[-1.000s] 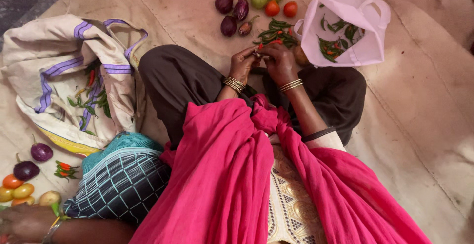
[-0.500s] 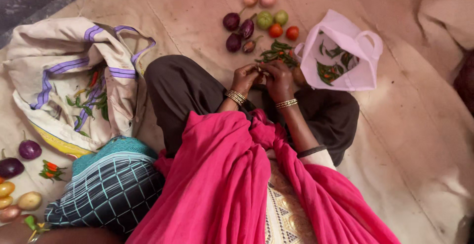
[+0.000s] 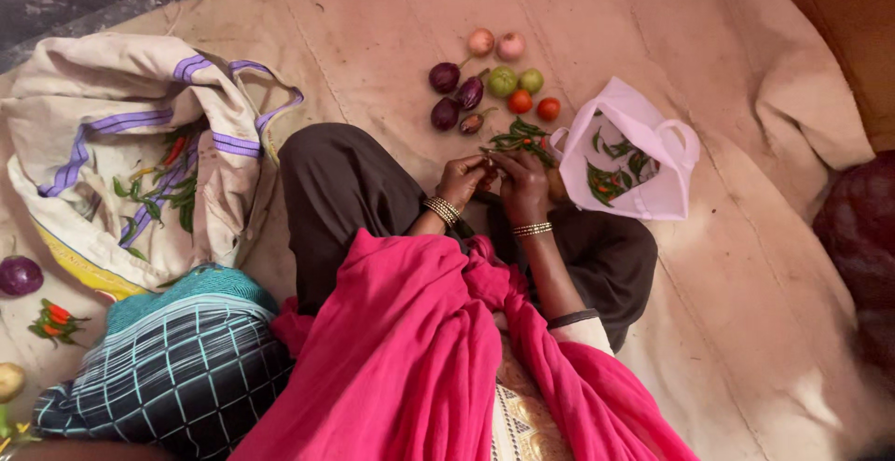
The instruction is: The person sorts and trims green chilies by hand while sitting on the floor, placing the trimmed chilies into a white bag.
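Both hands were together in front of the crossed legs, over the tan floor cloth. Left hand and right hand met fingertip to fingertip, both grips pinched shut on one small chili. The chili sat right at the pinch point, mostly hidden by the fingers; its colour was hard to read.

Chili pile of green with a few red lay on the cloth just beyond the fingertips, near but apart from the hands. White carry bag lay open just right of the right hand, handles up, with green and some red chilies inside. The right hand's knuckles were close to the bag's rim; contact could not be told.

Beyond the pile were four small purple eggplants, two green tomatoes, two red tomatoes and two pinkish onions, all loose on the cloth.

Gold bangles were on both wrists. Pink shawl hung over the lap.

Far left was a large cream cloth bag with purple stripes, open with chilies inside, well apart from the hands. Another person's checked blue garment was at lower left. At the left edge lay a purple eggplant and a small chili bunch.
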